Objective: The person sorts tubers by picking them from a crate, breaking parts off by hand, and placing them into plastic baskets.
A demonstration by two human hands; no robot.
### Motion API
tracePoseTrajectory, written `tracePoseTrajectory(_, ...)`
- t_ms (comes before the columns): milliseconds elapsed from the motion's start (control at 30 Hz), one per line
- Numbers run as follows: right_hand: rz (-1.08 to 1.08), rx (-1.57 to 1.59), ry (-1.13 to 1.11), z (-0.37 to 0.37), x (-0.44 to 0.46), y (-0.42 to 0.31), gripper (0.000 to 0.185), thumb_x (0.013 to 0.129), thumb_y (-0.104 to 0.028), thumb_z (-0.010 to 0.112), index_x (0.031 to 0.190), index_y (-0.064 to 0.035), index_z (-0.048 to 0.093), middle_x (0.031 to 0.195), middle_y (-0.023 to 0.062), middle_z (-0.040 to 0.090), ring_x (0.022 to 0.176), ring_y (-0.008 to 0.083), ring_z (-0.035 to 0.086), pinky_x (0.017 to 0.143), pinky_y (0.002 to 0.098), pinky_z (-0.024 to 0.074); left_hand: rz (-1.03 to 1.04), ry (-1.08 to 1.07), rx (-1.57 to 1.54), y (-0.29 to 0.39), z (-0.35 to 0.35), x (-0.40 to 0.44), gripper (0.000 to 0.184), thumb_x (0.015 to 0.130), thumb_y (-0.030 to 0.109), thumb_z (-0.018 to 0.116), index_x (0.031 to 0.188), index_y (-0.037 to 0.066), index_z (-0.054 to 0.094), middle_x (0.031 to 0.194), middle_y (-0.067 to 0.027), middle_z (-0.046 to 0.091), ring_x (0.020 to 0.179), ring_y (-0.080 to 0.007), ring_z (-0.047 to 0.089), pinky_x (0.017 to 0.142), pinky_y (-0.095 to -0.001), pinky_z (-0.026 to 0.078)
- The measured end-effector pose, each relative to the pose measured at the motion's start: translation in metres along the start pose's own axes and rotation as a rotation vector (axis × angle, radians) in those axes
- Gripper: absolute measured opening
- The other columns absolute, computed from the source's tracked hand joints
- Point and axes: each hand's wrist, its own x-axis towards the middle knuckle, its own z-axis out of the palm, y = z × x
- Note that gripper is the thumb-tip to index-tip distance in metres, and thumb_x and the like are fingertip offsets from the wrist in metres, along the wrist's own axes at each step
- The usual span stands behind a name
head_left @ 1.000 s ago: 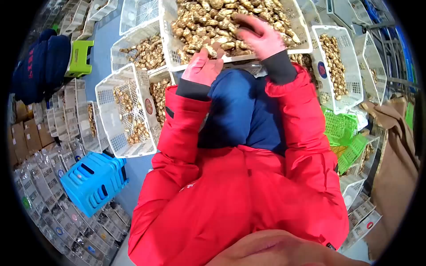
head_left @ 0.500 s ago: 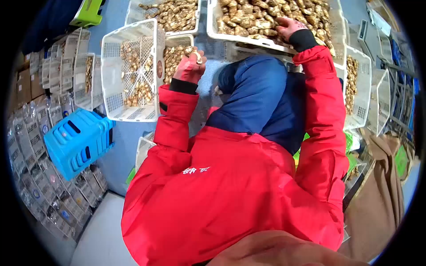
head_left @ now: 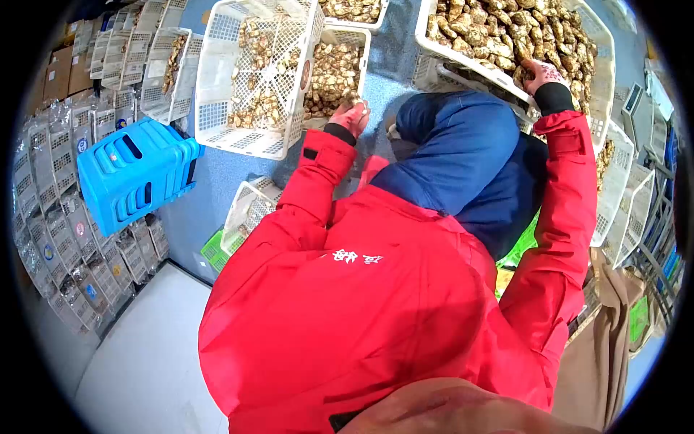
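Observation:
My left hand (head_left: pixel 350 117) is beside the lower right corner of a small white crate (head_left: pixel 366 58) of brown-and-white mushrooms (head_left: pixel 336 72). Its fingers are curled around what looks like one mushroom, mostly hidden by the hand. Up at the right, my right hand (head_left: pixel 543 75) rests on a large heap of mushrooms (head_left: pixel 499 32) in a big white crate (head_left: pixel 463 59). Its fingers are bent but apart on the heap, their tips partly out of sight. Left of my left hand, a tall white crate (head_left: pixel 213 108) holds scattered mushrooms (head_left: pixel 256 108).
A blue plastic stool (head_left: pixel 137 173) stands at the left, near rows of stacked white baskets (head_left: pixel 61 188). A small white basket (head_left: pixel 249 210) sits by my left elbow. More white crates (head_left: pixel 614 173) line the right side, with a brown cloth (head_left: pixel 600 333) below.
My view has shifted, so the crates appear farther right. My left hand has come lower, toward the small crate's near corner. My right hand stays on the mushroom heap.

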Motion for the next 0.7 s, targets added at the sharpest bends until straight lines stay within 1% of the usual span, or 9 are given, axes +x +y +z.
tracePoseTrajectory(100, 0.076, 0.041, 0.022, 0.0, -0.002, -0.003, 0.041, 0.069, -0.017, 0.06, 0.11, -0.0164, 0.057, 0.106, 0.0123, 0.058, 0.1, 0.0259, 0.055, 0.087, 0.0336, 0.0425, -0.012, -0.091, -0.129, 0.004, -0.007, 0.019, 0.023, 0.083, 0.01, 0.054, 0.106, 0.008, 0.051, 0.102, -0.0067, 0.057, 0.092, -0.018, 0.056, 0.083, -0.0342, 0.043)
tracePoseTrajectory(200, 0.156, 0.067, 0.101, 0.002, -0.002, -0.002, 0.037, 0.071, -0.02, 0.06, 0.108, -0.017, 0.057, 0.103, 0.0121, 0.059, 0.097, 0.0269, 0.055, 0.084, 0.0349, 0.0434, 0.218, -0.239, 0.374, 0.011, 0.01, 0.012, 0.028, 0.088, 0.025, 0.042, 0.108, 0.007, 0.05, 0.111, -0.0081, 0.054, 0.105, -0.0201, 0.048, 0.088, -0.035, 0.036)
tracePoseTrajectory(233, 0.123, 0.1, 0.201, 0.002, -0.002, -0.006, 0.038, 0.073, -0.022, 0.061, 0.11, -0.0175, 0.056, 0.102, 0.0126, 0.059, 0.096, 0.0271, 0.056, 0.083, 0.0355, 0.044, -0.104, -0.188, -0.16, 0.021, 0.032, -0.004, 0.031, 0.089, 0.026, 0.039, 0.11, 0.006, 0.05, 0.114, -0.0086, 0.053, 0.109, -0.0217, 0.045, 0.091, -0.0359, 0.033)
tracePoseTrajectory(300, 0.211, 0.18, 0.336, -0.001, -0.014, -0.014, 0.036, 0.075, -0.022, 0.059, 0.111, -0.0174, 0.056, 0.101, 0.0131, 0.06, 0.094, 0.0274, 0.057, 0.081, 0.035, 0.045, -0.27, -0.704, -0.507, 0.023, 0.023, 0.006, 0.034, 0.09, 0.022, 0.036, 0.117, 0.004, 0.045, 0.119, -0.0093, 0.05, 0.111, -0.0253, 0.043, 0.093, -0.0381, 0.032)
tracePoseTrajectory(367, -0.132, 0.444, 0.656, 0.003, -0.012, -0.026, 0.031, 0.078, -0.017, 0.057, 0.109, -0.0149, 0.057, 0.097, 0.0125, 0.061, 0.087, 0.026, 0.059, 0.075, 0.0326, 0.0463, -0.205, -0.625, -0.372, 0.029, 0.037, -0.003, 0.035, 0.09, 0.025, 0.04, 0.119, 0.006, 0.044, 0.121, -0.0094, 0.048, 0.109, -0.0254, 0.046, 0.09, -0.0387, 0.038)
tracePoseTrajectory(500, -0.258, 0.783, 0.621, -0.027, -0.047, -0.096, 0.028, 0.08, -0.016, 0.055, 0.108, -0.0109, 0.058, 0.09, 0.0119, 0.061, 0.082, 0.0184, 0.059, 0.072, 0.0275, 0.0448, 0.042, -0.377, 0.123, 0.052, 0.099, -0.067, 0.047, 0.088, 0.042, 0.043, 0.123, 0.011, 0.039, 0.127, -0.0097, 0.042, 0.107, -0.0227, 0.049, 0.085, -0.036, 0.044)
tracePoseTrajectory(567, -0.331, 0.951, 0.415, -0.044, -0.067, -0.139, 0.029, 0.08, -0.017, 0.055, 0.108, -0.0088, 0.057, 0.087, 0.0117, 0.06, 0.082, 0.0185, 0.058, 0.073, 0.0274, 0.0445, 0.04, -0.569, 0.083, 0.054, 0.102, -0.068, 0.051, 0.087, 0.045, 0.042, 0.124, 0.01, 0.038, 0.127, -0.0093, 0.042, 0.108, -0.0225, 0.049, 0.085, -0.035, 0.045)
tracePoseTrajectory(633, -0.375, 1.016, 0.27, -0.039, -0.07, -0.163, 0.036, 0.079, -0.01, 0.056, 0.115, -0.0088, 0.053, 0.1, 0.0094, 0.059, 0.091, 0.0153, 0.057, 0.078, 0.0258, 0.044, 0.077, -0.596, 0.104, 0.058, 0.127, -0.09, 0.052, 0.088, 0.047, 0.039, 0.124, 0.009, 0.039, 0.126, -0.0096, 0.043, 0.103, -0.022, 0.051, 0.08, -0.0347, 0.046)
tracePoseTrajectory(700, -0.487, 0.973, 0.311, -0.042, -0.074, -0.182, 0.044, 0.075, -0.01, 0.059, 0.118, -0.0093, 0.05, 0.1, 0.0125, 0.059, 0.091, 0.0216, 0.058, 0.079, 0.0282, 0.0444, 0.111, -0.628, 0.141, 0.055, 0.144, -0.108, 0.051, 0.089, 0.044, 0.036, 0.124, 0.008, 0.038, 0.126, -0.0098, 0.042, 0.103, -0.0222, 0.05, 0.08, -0.0352, 0.044)
